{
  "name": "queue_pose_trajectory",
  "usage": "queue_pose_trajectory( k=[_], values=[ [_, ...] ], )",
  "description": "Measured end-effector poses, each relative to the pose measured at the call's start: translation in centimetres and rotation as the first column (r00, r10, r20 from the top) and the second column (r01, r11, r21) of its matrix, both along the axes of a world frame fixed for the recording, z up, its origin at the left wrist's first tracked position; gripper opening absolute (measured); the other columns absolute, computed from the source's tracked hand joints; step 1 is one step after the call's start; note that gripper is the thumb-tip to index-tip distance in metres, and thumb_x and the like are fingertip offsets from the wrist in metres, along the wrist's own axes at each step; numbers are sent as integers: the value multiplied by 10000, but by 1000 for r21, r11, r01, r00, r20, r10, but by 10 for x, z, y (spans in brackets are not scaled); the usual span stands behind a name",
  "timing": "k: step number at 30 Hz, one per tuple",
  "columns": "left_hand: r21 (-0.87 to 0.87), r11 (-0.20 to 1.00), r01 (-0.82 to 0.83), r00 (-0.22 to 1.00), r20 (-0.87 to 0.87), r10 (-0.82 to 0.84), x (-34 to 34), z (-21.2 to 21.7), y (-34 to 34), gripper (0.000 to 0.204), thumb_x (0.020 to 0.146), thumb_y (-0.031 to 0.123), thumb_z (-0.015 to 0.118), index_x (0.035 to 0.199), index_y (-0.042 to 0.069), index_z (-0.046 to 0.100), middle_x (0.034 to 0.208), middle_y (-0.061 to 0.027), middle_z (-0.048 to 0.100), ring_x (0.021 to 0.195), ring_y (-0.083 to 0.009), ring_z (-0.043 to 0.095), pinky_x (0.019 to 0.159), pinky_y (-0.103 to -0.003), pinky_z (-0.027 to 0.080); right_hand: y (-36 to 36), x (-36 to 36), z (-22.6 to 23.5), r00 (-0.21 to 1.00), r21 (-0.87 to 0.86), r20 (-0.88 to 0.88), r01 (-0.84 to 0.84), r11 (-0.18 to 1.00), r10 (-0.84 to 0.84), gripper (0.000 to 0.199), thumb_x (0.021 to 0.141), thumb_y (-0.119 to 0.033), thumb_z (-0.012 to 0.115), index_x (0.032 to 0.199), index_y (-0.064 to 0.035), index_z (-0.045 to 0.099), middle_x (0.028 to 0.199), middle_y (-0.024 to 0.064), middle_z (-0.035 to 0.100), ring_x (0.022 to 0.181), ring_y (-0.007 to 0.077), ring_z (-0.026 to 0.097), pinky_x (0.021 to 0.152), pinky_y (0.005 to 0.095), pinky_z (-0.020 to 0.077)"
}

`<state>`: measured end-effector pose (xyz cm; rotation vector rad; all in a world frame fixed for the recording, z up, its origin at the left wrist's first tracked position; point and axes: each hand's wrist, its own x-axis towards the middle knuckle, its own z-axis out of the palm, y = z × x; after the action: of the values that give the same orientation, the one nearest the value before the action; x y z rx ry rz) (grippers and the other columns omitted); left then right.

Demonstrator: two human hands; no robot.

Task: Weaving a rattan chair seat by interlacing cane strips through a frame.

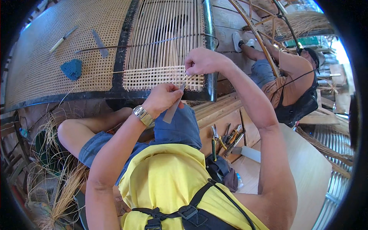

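Note:
My left hand (163,99), with a watch on its wrist, grips a flat grey metal strip (170,114) slanting over my knee, its upper end reaching the woven cane. Just above and to the right, my right hand (205,62) is closed in a pinch at a pale cane strand (184,78), by the weave's right end. Both hands are over the near edge of a black-framed panel (209,50). Lengthwise cane strands (153,19) fill it, crossed near me by a woven band (147,79). A dark thin rod (157,41) lies across the strands.
Finished cane mesh (92,23) on the left bears a knife (63,39), another metal strip (100,44) and a blue block (71,69). Loose cane (63,191) hangs lower left. Pliers (214,143) and other tools lie right of my lap. Another person (293,73) sits at right.

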<state>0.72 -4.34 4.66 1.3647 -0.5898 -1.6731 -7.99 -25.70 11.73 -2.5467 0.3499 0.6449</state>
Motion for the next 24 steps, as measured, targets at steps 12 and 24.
queue_pose_trajectory(
  k=[12, 24],
  values=[
    [193, 981, 28, 943, -330, 38, 13, 1, -32, 133, 950, 130, 658, 911, 4, 673, 725, -99, 687, 551, -158, 639, 478, -263, 497, -3, 11, 10, 999, 4, -16, -33, 999, 34, 258, 749, -244, 741, 826, 2, 729, 738, 135, 704, 693, 240, 684, 656, 383, 534],
    [214, 974, -79, 963, -236, 130, 7, 10, -32, 166, 965, 143, 641, 858, 18, 658, 688, -88, 676, 455, -108, 522, 402, -259, 377, -5, 13, -3, 994, -15, -62, -91, 996, 90, 244, 726, -232, 755, 838, -17, 726, 752, 124, 707, 699, 265, 681, 655, 398, 528]
  ],
)
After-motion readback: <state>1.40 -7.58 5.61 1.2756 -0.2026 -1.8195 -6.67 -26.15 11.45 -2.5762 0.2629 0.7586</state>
